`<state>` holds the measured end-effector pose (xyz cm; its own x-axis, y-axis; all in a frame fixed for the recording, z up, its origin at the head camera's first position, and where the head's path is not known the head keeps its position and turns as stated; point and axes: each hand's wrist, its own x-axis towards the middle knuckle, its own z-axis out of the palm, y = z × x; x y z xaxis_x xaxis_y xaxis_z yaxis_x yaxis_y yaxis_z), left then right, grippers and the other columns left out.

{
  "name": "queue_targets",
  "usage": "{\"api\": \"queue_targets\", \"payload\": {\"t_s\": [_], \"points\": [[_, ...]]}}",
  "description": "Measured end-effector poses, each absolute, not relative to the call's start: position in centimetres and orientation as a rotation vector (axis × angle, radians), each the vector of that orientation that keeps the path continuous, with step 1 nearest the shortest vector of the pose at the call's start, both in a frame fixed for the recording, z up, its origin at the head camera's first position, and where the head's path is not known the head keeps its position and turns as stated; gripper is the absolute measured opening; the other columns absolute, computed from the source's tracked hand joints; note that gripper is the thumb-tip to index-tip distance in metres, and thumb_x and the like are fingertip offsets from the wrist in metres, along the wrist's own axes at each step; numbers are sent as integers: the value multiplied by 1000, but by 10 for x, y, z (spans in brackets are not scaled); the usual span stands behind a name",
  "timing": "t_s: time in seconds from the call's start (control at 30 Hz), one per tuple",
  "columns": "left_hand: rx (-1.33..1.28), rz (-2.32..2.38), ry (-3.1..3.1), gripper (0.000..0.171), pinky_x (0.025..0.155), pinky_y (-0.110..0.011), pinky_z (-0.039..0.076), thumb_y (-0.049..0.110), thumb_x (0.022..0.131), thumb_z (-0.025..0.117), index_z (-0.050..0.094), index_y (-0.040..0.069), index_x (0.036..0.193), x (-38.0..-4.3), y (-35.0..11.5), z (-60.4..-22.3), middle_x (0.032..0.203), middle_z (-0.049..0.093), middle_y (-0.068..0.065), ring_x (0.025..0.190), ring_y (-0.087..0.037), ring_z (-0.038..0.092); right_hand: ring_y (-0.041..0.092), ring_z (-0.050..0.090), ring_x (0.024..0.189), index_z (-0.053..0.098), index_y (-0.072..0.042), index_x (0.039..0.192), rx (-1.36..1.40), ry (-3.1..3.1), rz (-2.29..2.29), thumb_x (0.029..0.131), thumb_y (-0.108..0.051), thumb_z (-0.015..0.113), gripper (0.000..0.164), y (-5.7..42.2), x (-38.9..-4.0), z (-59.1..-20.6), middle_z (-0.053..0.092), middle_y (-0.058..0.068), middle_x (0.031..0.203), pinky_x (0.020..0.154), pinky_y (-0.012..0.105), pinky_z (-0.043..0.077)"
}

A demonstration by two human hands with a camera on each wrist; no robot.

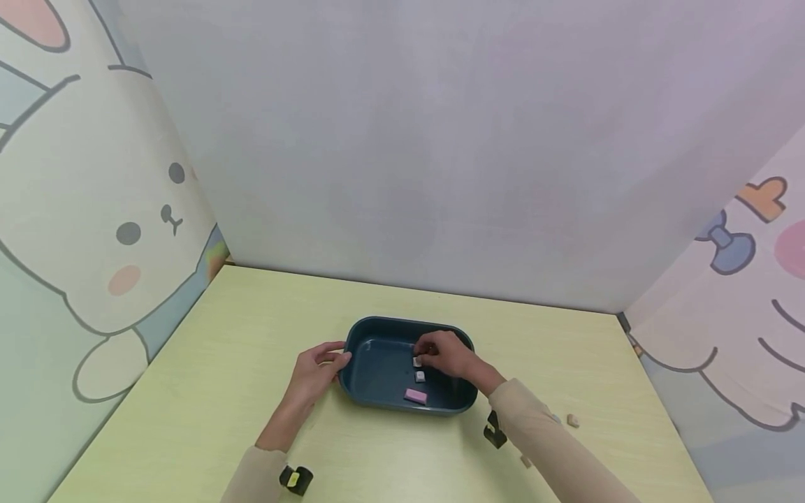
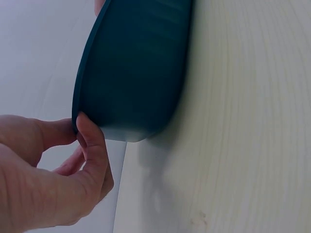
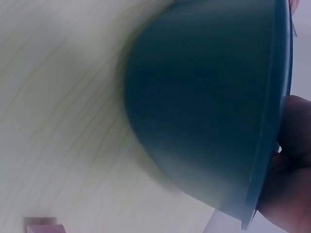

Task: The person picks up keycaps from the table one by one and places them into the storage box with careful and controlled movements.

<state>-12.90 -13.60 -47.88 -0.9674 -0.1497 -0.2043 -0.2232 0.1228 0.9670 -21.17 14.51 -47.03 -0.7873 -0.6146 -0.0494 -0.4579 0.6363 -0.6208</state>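
Note:
A dark teal plastic basin (image 1: 383,349) stands on the table. My left hand (image 1: 316,372) pinches its left rim between thumb and fingers, as the left wrist view also shows at the basin's rim (image 2: 77,92). My right hand (image 1: 448,355) reaches over the right side into the basin. Its fingertips pinch a small white keycap (image 1: 417,362) low inside. Nearer me in the basin lie another white keycap (image 1: 420,376) and a longer pink keycap (image 1: 416,396). In the right wrist view the basin's outer wall (image 3: 204,97) hides most of the right fingers.
On the pale wooden table (image 1: 251,314), a few small pieces lie right of the basin, including a beige one (image 1: 573,420) and another by the right sleeve (image 1: 525,462). A pink piece (image 3: 46,228) shows low in the right wrist view. A pale curtain (image 1: 402,140) rises behind.

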Motion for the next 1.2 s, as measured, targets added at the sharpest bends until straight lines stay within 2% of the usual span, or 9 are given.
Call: {"api": "queue_targets", "payload": {"t_s": [0.33, 0.67, 0.9, 1.03, 1.2], "points": [[-353, 2051, 2271, 38, 63, -28, 54, 12, 98, 71, 64, -6, 130, -130, -138, -481, 103, 70, -17, 78, -19, 66, 15, 67, 87, 74, -5, 104, -954, 2667, -869, 95, -7, 72, 9, 155, -217, -474, 73, 3, 97, 78, 31, 57], [-397, 2026, 2282, 32, 66, -29, 55, 10, 98, 70, 68, -2, 128, -131, -139, -479, 100, 70, -13, 79, -22, 66, 13, 64, 84, 74, -5, 103, -974, 2667, -937, 96, -7, 72, 8, 161, -214, -469, 71, 1, 96, 76, 29, 56], [-367, 2054, 2259, 37, 63, -28, 53, 11, 98, 71, 64, -7, 130, -130, -139, -479, 101, 70, -15, 77, -17, 65, 12, 66, 85, 74, -4, 104, -984, 2689, -961, 96, -7, 72, 9, 165, -210, -466, 71, 2, 97, 78, 30, 57], [-376, 2048, 2245, 36, 62, -28, 53, 7, 98, 69, 63, -10, 129, -130, -139, -475, 101, 70, -20, 76, -19, 65, 14, 67, 87, 73, -4, 105, -961, 2692, -998, 96, -8, 72, 11, 168, -206, -462, 71, 2, 99, 80, 30, 58], [-372, 2044, 2267, 36, 62, -28, 53, 9, 98, 70, 63, -9, 129, -130, -140, -480, 102, 70, -21, 73, -18, 63, 15, 68, 87, 73, -5, 105, -948, 2711, -1041, 96, -7, 73, 10, 173, -203, -461, 71, 2, 99, 80, 31, 59]]}}
